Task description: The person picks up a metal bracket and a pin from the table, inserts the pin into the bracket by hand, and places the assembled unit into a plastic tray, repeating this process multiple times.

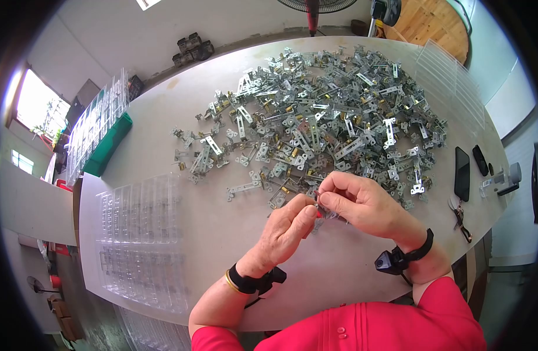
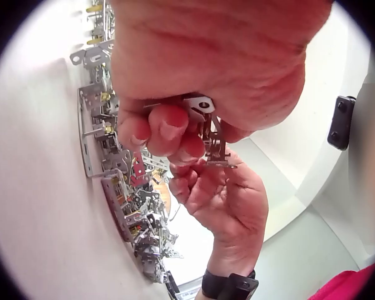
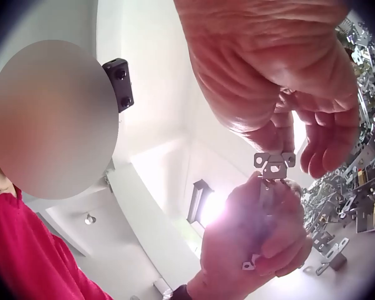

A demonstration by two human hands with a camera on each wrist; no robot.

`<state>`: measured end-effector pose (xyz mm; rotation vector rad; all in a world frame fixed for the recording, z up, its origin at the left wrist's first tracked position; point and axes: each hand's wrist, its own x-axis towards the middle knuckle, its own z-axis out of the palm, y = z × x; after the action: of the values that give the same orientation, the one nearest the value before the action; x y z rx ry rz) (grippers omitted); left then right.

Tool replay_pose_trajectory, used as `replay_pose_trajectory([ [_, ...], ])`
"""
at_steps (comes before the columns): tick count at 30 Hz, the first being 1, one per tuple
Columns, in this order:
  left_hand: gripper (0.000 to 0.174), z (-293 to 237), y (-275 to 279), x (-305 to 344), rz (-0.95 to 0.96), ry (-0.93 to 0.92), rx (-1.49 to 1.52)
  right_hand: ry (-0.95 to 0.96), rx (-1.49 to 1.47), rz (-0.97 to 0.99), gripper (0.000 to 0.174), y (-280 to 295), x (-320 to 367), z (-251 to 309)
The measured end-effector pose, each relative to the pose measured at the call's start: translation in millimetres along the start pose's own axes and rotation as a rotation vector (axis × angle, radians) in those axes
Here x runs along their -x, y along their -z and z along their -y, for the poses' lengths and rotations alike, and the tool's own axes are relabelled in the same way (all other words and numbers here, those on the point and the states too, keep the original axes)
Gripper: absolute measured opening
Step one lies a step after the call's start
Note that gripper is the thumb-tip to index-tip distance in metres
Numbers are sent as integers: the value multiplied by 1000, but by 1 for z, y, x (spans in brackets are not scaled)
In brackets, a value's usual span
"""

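Note:
In front of the chest, my left hand (image 1: 283,231) grips a small metal bracket (image 2: 217,150) with its fingers curled round it. One holed end of the bracket sticks out from under the left fingers in the left wrist view. My right hand (image 1: 368,205) meets the left at the fingertips, its thumb and finger pinching the bracket's outer end. In the right wrist view that end shows as a flat plate (image 3: 275,167) with several holes. The middle of the bracket is hidden inside the left hand. A small red piece (image 1: 318,214) shows between the hands.
A wide heap of metal brackets (image 1: 333,117) spreads beyond the hands. Clear plastic trays (image 1: 140,210) lie at the left, with a green bin (image 1: 108,143) behind them. On the right are a black phone (image 1: 462,172) and pliers (image 1: 459,216).

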<state>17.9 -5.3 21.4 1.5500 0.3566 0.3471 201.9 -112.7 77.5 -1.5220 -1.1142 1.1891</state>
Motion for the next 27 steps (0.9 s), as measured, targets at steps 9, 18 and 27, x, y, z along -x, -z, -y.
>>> replay_pose_trajectory([
  [9, 42, -4, 9, -4, -9, 141, 282, 530, 250, -84, 7, 1, 5, 9],
  [18, 57, -3, 13, -7, 161, 205, 549, 629, 392, -72, 10, -5, 3, 8],
  [27, 55, 12, 17, -15, 123, -195, 816, 393, -140, -247, 8, 1, -2, -1],
])
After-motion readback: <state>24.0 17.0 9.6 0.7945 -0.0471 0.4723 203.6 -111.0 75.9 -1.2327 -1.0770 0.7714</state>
